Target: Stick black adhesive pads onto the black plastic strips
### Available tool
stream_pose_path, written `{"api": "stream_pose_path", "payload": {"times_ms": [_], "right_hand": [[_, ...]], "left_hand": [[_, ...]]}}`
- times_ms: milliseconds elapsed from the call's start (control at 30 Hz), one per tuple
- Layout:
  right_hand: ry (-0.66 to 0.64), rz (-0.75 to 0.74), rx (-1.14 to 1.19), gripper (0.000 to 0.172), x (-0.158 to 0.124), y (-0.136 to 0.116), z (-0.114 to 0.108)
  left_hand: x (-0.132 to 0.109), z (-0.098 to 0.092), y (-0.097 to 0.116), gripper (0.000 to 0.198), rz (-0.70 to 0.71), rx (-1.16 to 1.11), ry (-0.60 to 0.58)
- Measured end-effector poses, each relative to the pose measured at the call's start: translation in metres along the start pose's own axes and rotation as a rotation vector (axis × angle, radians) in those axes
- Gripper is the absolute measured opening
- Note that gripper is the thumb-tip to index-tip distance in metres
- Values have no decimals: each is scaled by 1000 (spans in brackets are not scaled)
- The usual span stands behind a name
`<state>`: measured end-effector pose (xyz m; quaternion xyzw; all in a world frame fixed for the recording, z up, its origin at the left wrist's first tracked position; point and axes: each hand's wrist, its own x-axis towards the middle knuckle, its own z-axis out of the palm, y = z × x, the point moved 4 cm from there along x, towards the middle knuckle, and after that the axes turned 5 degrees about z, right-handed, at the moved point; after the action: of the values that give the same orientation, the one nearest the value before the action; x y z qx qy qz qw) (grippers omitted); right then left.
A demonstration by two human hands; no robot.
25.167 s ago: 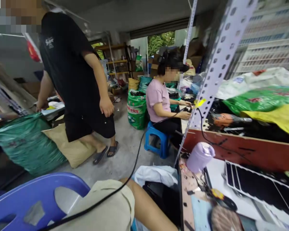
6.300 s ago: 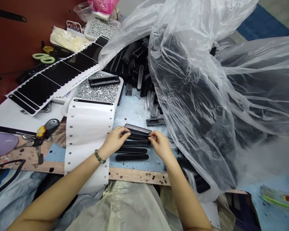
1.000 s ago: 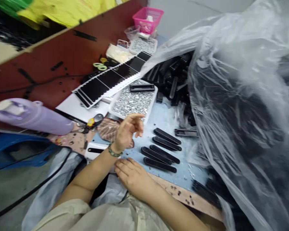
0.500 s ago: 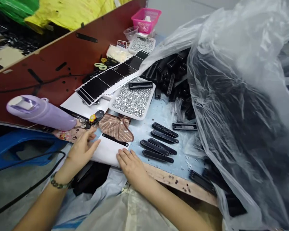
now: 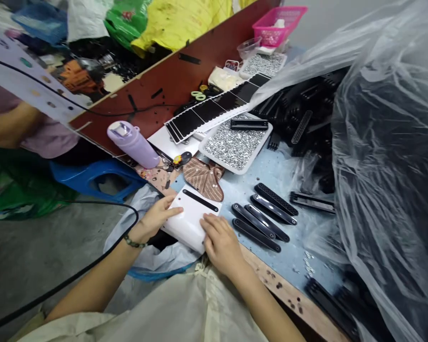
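A white backing sheet (image 5: 190, 216) with one black strip (image 5: 200, 200) stuck on it hangs over the table's near edge. My left hand (image 5: 155, 219) grips its left side, thumb on top. My right hand (image 5: 219, 242) lies on its right corner, fingers curled over the fold. Several black oblong plastic pieces (image 5: 264, 216) lie in a row on the blue mat just right of my right hand.
A white tray of silver sequins (image 5: 235, 142), a brown leaf-shaped pad (image 5: 205, 180), a purple bottle (image 5: 131, 142) and sheets of black stickers (image 5: 210, 108) sit behind. A big clear plastic bag (image 5: 385, 156) of black parts fills the right. A co-worker's arm (image 5: 10, 126) shows at the left.
My view has swung left and back. The white sheet has been drawn further over the table's edge, and both hands have closed in on it.
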<state>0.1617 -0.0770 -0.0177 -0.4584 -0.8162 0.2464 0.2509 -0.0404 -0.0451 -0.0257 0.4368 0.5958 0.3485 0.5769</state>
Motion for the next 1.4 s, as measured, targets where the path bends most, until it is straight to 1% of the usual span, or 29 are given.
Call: {"api": "stream_pose_path", "payload": {"times_ms": [100,167,267,367,400,433,467,533,567,600,633,700,733,767,800,833,900,933,967,1000,1033,1067,1100,1133,1167,1200,1233,1300,1400], "right_hand": [[205,-36,79,35,14,-5,-29],[267,-42,137,34,23,-7,-43],[267,7,331,32,27,-5,-53],[215,170,669,23,23,7,-55],[231,246,793,19,21,14,-56],[288,328,918,15,19,23,-61],[392,405,1038,11,17,34,-68],[685,503,1244,10,8,57,-91],[826,508,1313,10,2,68,-106],[920,489,1342,11,-4,76,-121],[998,467,1326,11,-12,82,-137],[1057,461,1198,11,-30,89,-160],[1052,477,1108,13,-38,91,-167],[1024,504,1012,17,-46,92,-170],[976,534,909,22,-52,93,-171],[913,561,800,28,-57,93,-168],[764,612,577,36,-64,97,-161],[690,637,471,38,-66,100,-156],[629,659,378,40,-67,103,-153],[584,673,300,42,-67,107,-150],[551,676,238,43,-66,111,-149],[526,662,185,44,-63,114,-148],[506,633,136,45,-59,117,-148],[486,593,91,45,-54,120,-148],[464,551,50,44,-47,122,-147],[439,515,13,43,-40,123,-147],[408,485,-19,42,-33,125,-145],[340,440,-56,40,-18,128,-142],[276,398,-71,34,1,134,-137]], "left_hand": [[-15,17,24,38,141,163,-100],[-22,30,39,37,276,321,-176],[-25,45,56,28,427,505,-290],[-21,57,75,24,558,596,-436],[-19,62,82,24,594,605,-498],[-16,66,89,24,618,596,-566],[-13,70,96,24,637,580,-637],[2,75,111,24,659,557,-717],[15,74,120,24,669,557,-693],[33,70,130,23,679,563,-614],[55,62,143,21,686,583,-493],[105,37,175,19,692,596,-78],[127,23,193,20,712,629,140],[147,11,210,24,730,697,306],[163,2,225,31,728,776,420],[176,-3,236,41,717,800,437],[183,-4,248,80,713,852,496],[177,2,248,91,756,881,512],[164,13,244,93,847,934,534],[148,28,234,83,947,938,502],[133,48,217,65,968,877,334],[119,69,197,47,961,863,208],[108,92,173,34,926,866,23],[99,118,146,31,821,826,-269],[94,139,123,33,728,779,-436],[92,156,105,37,672,749,-508],[94,169,92,40,651,715,-511],[108,183,77,46,597,649,-464],[129,190,69,43,519,530,-455]]}}
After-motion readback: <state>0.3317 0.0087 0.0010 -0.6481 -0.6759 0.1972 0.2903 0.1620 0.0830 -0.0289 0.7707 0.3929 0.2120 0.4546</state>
